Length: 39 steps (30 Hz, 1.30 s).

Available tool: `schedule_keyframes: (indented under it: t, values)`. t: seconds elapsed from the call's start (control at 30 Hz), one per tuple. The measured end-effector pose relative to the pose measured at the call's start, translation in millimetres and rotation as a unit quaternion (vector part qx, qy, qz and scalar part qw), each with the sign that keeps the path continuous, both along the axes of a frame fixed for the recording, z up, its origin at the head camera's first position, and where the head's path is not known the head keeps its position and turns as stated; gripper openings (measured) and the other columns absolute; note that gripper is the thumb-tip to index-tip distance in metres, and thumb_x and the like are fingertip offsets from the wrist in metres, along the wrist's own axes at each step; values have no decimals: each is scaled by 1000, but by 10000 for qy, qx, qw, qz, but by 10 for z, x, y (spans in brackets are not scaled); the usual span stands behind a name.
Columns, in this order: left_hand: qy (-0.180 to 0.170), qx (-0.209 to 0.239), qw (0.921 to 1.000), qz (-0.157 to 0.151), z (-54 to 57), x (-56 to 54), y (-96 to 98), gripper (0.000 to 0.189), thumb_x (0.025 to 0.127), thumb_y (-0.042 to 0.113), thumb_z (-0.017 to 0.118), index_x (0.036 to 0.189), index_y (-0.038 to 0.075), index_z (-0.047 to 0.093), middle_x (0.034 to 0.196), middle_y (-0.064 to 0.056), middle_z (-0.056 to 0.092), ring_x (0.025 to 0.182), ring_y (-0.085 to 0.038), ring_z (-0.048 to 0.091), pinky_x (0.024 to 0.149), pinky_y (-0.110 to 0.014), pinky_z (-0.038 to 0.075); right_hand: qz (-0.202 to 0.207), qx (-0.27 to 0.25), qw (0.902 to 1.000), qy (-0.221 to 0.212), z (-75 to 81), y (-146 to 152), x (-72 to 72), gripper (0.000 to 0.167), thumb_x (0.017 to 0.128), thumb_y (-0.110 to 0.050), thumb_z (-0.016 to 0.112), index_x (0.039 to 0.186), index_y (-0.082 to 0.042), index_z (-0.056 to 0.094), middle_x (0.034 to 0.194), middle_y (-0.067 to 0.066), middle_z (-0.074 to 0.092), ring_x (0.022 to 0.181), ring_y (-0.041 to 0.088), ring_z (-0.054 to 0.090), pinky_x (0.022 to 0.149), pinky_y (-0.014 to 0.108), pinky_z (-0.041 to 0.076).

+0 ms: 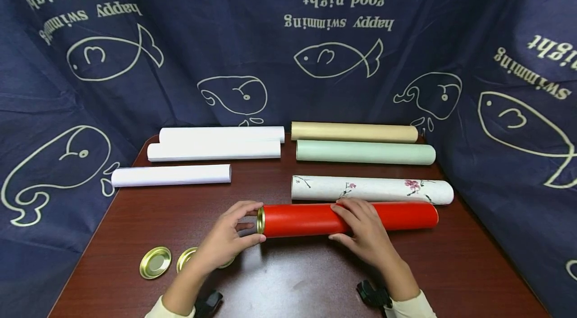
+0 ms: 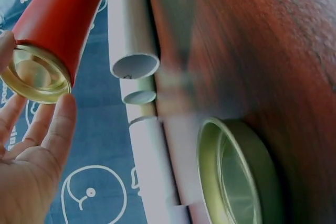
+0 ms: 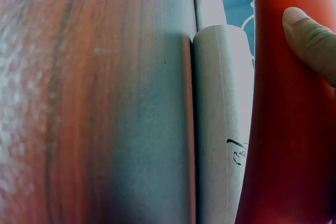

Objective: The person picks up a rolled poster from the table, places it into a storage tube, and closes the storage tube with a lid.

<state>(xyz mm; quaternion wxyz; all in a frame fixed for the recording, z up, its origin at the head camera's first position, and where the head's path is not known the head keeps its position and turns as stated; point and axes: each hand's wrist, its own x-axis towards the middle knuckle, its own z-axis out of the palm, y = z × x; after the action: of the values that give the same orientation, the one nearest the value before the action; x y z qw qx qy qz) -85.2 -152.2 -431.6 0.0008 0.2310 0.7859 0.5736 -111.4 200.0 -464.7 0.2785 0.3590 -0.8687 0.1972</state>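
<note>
A red cardboard tube [image 1: 297,220] lies level across the front middle, held in both hands. On its left end sits a gold metal lid [image 1: 261,220], whose recessed face [image 2: 34,74] shows in the left wrist view. My left hand [image 1: 225,235] pinches this lid by its rim, thumb on one side and fingertips on the other. Around the tube's middle my right hand [image 1: 366,230] grips, its thumb [image 3: 310,38] pressed along the red surface. More gold lids [image 1: 155,262] lie on the table near my left forearm, some partly covered by that arm and hand.
Just behind the red tube lies a white tube with plum blossoms [image 1: 374,190]. Farther back are a pale green tube [image 1: 365,152] and a tan tube [image 1: 353,131]. Several white tubes [image 1: 171,176] lie at the left. A dark blue printed curtain [image 1: 279,102] encloses the brown table [image 1: 451,268].
</note>
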Motion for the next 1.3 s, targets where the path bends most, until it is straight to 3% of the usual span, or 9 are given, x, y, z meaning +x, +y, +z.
schedule_keyframes:
  t: [0.4, 0.53, 0.7, 0.9, 1.13, 1.3]
  values:
    - [-433, 677, 9966, -202, -109, -7, 39, 65, 75, 4, 86, 133, 2, 56, 128, -14, 51, 124, -37, 50, 92, -35, 53, 160, 51, 9997, -180, 28, -30, 3, 61, 83, -52, 73, 126, -9, 64, 125, 10, 60, 118, 34, 52, 98, 52, 38]
    - [-529, 653, 9963, -192, -138, -22, 48, 64, 76, 3, 85, 133, 1, 55, 130, -16, 50, 124, -38, 49, 93, -36, 53, 142, 106, 9997, -178, 17, -38, 1, 62, 78, -44, 77, 126, -8, 64, 125, 10, 60, 118, 35, 52, 99, 52, 37]
    - [-597, 42, 9982, 10, -150, -45, 22, 64, 80, 9, 84, 136, 4, 54, 133, -13, 51, 121, -35, 52, 94, -37, 53, 232, 351, 9991, 48, -15, -8, -71, 63, 76, -40, 81, 126, -6, 63, 122, 12, 61, 113, 36, 55, 96, 53, 41]
    - [-29, -790, 9964, 290, -158, -24, -207, 59, 81, 17, 84, 134, 9, 57, 132, -9, 55, 118, -32, 55, 90, -44, 55, 6, 794, 9966, -228, -18, 159, -125, 65, 72, -35, 85, 125, -4, 63, 119, 15, 62, 111, 37, 56, 97, 57, 42]
    - [665, -1529, 9838, 654, -98, 3, -623, 57, 78, 14, 86, 128, 8, 60, 125, -4, 59, 112, -27, 58, 82, -39, 57, -422, 959, 9932, -507, 4, 441, -200, 65, 72, -30, 88, 124, -2, 62, 119, 17, 61, 112, 39, 56, 97, 57, 42]
    - [631, -1912, 9763, 788, -25, 8, -858, 56, 79, 16, 86, 128, 8, 60, 126, -4, 59, 112, -28, 58, 81, -40, 56, -558, 1070, 9910, -574, 18, 570, -261, 65, 72, -27, 88, 126, -2, 61, 119, 17, 62, 111, 39, 56, 96, 57, 42]
